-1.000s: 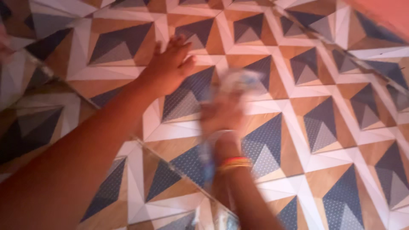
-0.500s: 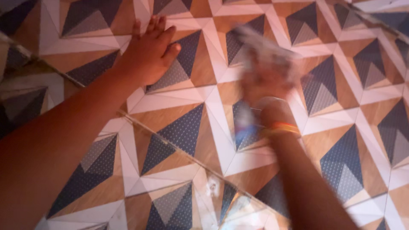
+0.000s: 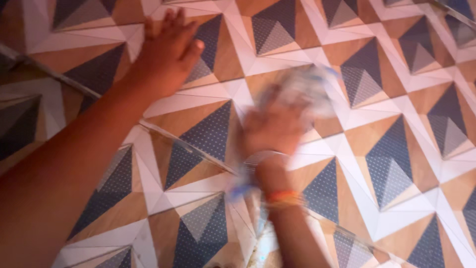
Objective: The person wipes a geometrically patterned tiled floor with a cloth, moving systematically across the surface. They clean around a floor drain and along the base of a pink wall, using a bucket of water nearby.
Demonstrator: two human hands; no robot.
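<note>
Left hand (image 3: 166,57) spread flat, bracing on the glass-topped patterned table (image 3: 396,149); right hand (image 3: 272,124) gripping a crumpled pale cloth (image 3: 310,87), pressed down for wiping.

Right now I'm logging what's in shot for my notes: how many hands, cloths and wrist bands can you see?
Hands: 2, the left hand flat on the patterned surface, the right hand blurred.
Cloths: 1, a pale crumpled cloth under the right hand.
Wrist bands: 1 cluster of orange and yellow bands; single bands too blurred to count.
Total: 4
</note>
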